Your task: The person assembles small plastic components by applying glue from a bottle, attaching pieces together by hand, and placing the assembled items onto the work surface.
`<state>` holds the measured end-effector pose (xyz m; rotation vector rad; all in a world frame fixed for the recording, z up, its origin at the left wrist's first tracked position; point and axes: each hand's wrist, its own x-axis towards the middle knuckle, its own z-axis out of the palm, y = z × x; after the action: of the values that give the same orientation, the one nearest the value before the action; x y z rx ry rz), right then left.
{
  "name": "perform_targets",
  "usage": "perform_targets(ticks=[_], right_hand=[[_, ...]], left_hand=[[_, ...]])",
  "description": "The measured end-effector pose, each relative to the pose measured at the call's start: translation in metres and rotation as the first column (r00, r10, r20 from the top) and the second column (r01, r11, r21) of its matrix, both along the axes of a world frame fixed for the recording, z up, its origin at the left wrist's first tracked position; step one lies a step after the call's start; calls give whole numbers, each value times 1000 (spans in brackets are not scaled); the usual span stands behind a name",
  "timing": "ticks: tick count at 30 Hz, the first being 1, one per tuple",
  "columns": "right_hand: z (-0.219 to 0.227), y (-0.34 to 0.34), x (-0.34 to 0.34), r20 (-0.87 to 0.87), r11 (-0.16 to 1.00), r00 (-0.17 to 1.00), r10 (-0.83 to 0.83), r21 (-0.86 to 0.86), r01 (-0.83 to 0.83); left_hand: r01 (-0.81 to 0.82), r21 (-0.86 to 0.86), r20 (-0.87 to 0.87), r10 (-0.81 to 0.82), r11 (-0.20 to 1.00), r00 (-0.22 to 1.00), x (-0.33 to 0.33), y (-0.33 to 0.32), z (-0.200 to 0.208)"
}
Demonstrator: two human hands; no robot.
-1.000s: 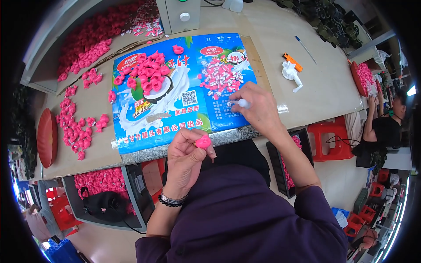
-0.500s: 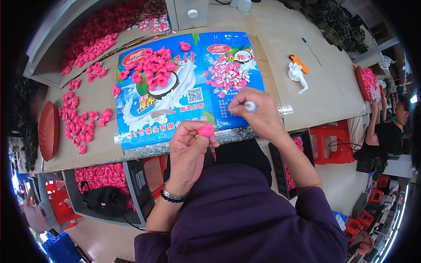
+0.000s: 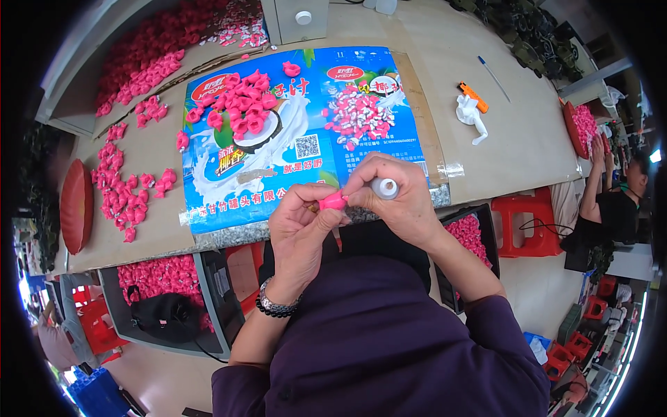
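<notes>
My left hand (image 3: 299, 226) is closed, pinching a small hollow pink moulded piece (image 3: 333, 201) between thumb and fingers above the table's near edge. Against that piece's right side come the fingertips of my right hand (image 3: 406, 208). A small translucent white bottle (image 3: 384, 187) is tucked in the same right hand, its nozzle end facing up. Whether the right fingertips also pinch a tiny part cannot be made out. Beyond my hands, a blue printed cardboard sheet (image 3: 326, 149) bears a heap of pink moulded pieces (image 3: 244, 104) at left and a pile of small pink-and-white pieces (image 3: 359, 117) at right.
More pink pieces (image 3: 121, 191) lie loose at left beside a red tray (image 3: 76, 207). An orange-handled tool (image 3: 474, 97), a white crumpled item (image 3: 470, 118) and a pen (image 3: 494, 78) lie at right. Below the edge are a crate (image 3: 215, 306) and a red stool (image 3: 526, 222). Another person (image 3: 618, 208) works at far right.
My right hand has come leftward and slightly down from over the cardboard to the pink piece, the bottle still in it. My left hand keeps hold of the piece, nearly in place.
</notes>
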<state>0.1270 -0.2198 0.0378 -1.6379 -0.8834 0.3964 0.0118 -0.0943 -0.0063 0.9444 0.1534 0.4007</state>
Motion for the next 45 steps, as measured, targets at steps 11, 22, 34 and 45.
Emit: perform_targets(ticks=[11, 22, 34, 45], right_hand=[[-17, -4, -1, -734, 985, 669, 116, 172, 18], [-25, 5, -10, -621, 932, 772, 137, 345, 112], [-34, 12, -15, -526, 931, 848, 62, 337, 141], [-37, 9, -1, -470, 958, 881, -48, 229, 174]], left_hand=[[58, -15, -43, -58, 998, 997, 1, 2, -1], [-54, 33, 4, 54, 998, 999, 3, -3, -3], [-75, 34, 4, 75, 997, 997, -2, 1, -2], [-64, 969, 220, 710, -240, 669, -21, 140, 20]])
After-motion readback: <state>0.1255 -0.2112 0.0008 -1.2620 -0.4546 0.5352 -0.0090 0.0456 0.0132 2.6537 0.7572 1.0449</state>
